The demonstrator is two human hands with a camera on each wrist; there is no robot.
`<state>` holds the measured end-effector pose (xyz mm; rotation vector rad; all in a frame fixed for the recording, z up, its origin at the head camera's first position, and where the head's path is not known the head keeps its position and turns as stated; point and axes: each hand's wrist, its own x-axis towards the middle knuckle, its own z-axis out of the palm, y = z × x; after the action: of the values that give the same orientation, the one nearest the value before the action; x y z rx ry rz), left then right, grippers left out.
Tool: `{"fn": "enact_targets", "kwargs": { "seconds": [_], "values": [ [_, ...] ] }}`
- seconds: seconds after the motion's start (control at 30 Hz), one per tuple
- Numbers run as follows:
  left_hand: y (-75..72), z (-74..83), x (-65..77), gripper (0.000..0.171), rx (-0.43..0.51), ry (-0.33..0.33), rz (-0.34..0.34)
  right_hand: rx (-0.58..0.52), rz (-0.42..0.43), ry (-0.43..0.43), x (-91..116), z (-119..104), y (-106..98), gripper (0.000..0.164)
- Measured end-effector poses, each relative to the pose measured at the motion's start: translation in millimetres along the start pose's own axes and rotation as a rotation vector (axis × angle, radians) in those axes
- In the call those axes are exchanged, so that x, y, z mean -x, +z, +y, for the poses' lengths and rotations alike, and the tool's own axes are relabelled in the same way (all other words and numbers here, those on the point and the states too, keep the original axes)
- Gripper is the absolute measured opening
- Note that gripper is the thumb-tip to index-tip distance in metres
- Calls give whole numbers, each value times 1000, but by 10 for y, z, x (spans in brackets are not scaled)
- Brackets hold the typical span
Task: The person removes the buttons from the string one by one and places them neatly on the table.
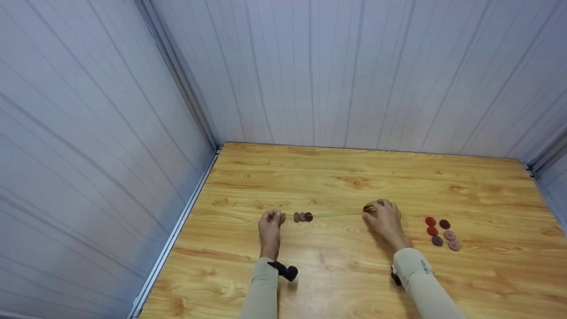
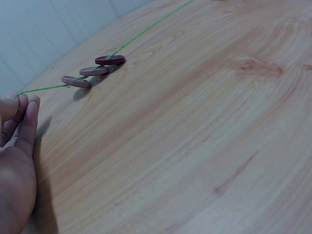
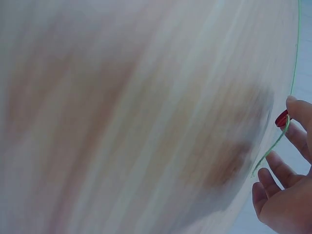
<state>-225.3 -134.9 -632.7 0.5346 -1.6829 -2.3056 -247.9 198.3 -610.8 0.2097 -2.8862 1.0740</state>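
A green string (image 2: 151, 26) runs taut between the two hands. My left hand (image 1: 269, 227) pinches one end of it between thumb and fingertips. Three buttons hang threaded on the string near that hand: a greyish one (image 2: 76, 82), a pinkish one (image 2: 93, 71) and a dark maroon one (image 2: 110, 59). Farther right, my right hand (image 1: 387, 221) pinches a red button (image 3: 282, 118) between thumb and index finger. The string passes at this button, and a short tail of it droops below, beside the other fingers. Whether it goes through the button's hole is hard to tell.
To the right of the right hand lie several loose buttons on the wooden table (image 1: 328, 173): red (image 1: 430, 221), dark purple (image 1: 444, 224), pink (image 1: 454, 245) and grey (image 1: 437, 240). Pale panel walls (image 1: 283, 71) stand behind and at the sides.
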Motion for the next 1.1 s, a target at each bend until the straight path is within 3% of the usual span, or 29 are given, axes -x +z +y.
{"fn": "enact_targets", "kwargs": {
  "seconds": [1.1],
  "values": [
    [17, -18, -28, 15, 50, 7, 16, 10, 36, 58, 84, 246, -168, 37]
  ]
}}
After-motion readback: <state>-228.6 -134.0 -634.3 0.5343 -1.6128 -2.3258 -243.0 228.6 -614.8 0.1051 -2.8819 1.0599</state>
